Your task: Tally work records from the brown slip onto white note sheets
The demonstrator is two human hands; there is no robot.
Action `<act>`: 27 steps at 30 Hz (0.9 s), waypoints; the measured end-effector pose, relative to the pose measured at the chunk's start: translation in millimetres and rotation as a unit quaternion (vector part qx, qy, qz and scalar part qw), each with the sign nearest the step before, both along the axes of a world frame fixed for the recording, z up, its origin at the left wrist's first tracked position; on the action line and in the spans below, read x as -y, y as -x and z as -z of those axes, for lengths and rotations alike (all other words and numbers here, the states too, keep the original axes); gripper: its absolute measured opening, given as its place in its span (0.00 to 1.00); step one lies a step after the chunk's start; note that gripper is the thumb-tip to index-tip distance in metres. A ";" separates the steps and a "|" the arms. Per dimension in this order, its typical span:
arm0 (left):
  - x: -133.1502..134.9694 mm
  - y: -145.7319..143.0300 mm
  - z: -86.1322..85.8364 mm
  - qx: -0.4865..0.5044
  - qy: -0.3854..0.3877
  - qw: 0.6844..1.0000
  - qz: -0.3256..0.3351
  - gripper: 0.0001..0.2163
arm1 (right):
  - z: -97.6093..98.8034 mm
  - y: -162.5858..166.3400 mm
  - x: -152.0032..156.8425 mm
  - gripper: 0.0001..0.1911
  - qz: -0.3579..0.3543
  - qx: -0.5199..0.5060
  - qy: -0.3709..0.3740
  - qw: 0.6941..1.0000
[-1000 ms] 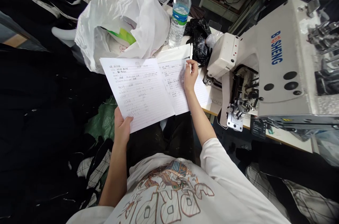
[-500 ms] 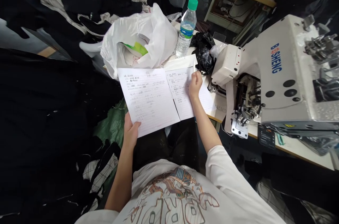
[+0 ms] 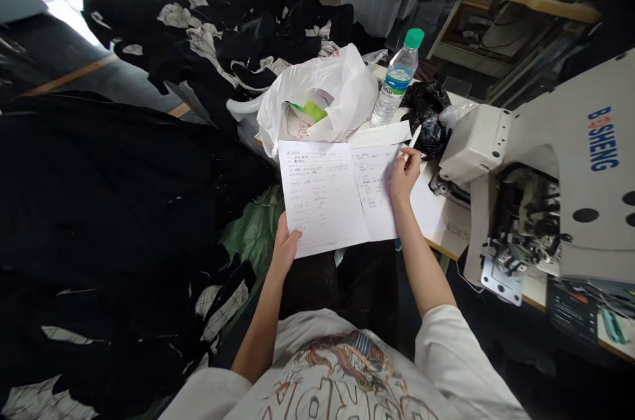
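Heaps of black garments (image 3: 99, 195) fill one side of a workshop where a person sits at a white bench (image 3: 439, 235) beside a Bosheng industrial sewing machine (image 3: 560, 142). An open ruled notebook (image 3: 322, 198), its pages covered in handwritten columns, is held up over the person's lap, just short of the machine. The left hand (image 3: 286, 248) grips the notebook's lower edge, its fingers (image 3: 292, 238) closed on the paper. The right hand (image 3: 404, 175) sits on the right-hand page, fingers closed around a white pen (image 3: 415, 137). Just past the notebook, a white plastic bag (image 3: 317, 102), a green-capped water bottle (image 3: 397, 86) and a black plastic bag (image 3: 426, 109) crowd the bench, while a green woven sack (image 3: 253, 228) lies beside the left forearm.
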State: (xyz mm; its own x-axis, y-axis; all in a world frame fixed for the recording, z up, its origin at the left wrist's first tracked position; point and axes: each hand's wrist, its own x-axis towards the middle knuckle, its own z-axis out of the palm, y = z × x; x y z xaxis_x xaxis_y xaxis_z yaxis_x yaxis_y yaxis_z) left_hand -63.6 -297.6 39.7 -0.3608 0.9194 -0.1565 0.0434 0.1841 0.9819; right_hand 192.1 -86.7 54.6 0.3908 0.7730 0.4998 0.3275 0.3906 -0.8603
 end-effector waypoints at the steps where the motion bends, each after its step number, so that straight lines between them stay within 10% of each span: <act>1: -0.1 0.0 0.4 -0.002 0.002 1.000 -0.001 0.30 | 0.2 -0.1 -0.1 0.08 0.000 -0.001 0.000 1.000; 16: -0.6 -0.5 1.1 0.006 0.013 1.000 0.005 0.29 | 0.6 0.2 -0.1 0.05 0.000 -0.012 -0.006 1.000; 27: -1.0 -0.5 1.2 0.006 0.010 1.000 0.003 0.28 | -5.6 5.1 5.9 0.29 -0.025 -0.003 -0.007 1.000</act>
State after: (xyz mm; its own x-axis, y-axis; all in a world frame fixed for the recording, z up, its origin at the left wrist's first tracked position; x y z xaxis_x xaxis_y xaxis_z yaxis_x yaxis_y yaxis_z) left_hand -63.1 -296.6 38.5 -0.3526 0.9184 -0.1796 0.0339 0.2043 0.9783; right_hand 187.0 -92.6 60.3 0.3552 0.7840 0.5090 0.3024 0.4189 -0.8562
